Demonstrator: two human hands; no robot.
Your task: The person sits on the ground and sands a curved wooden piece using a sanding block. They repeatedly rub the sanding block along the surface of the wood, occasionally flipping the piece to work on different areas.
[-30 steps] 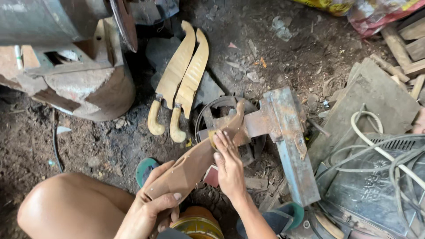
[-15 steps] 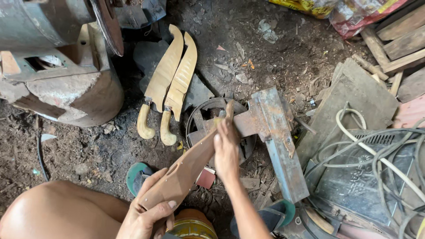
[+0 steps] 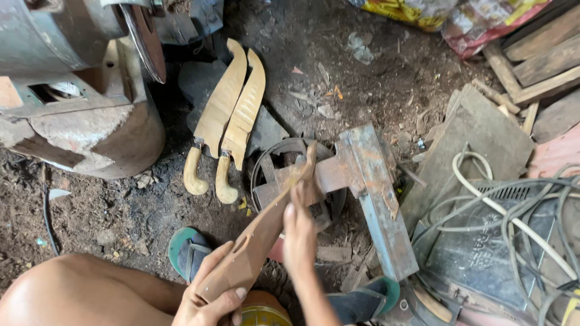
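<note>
Item: long brown rusty curved blade blank (image 3: 260, 235), slanting from 7 toward 1 o'clock, tip resting on the rusty iron T-shaped anvil (image 3: 368, 199). Your left hand (image 3: 208, 299) grips its lower end, fingers closed. Your right hand (image 3: 300, 232) lies flat, blurred, against its middle. At 1 o'clock, far: crumpled yellow-and-red plastic bags (image 3: 459, 15).

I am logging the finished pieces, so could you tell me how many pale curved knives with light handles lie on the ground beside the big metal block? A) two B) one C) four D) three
A: two pale curved knives lie side by side on the dirt, just right of the metal block.
</note>
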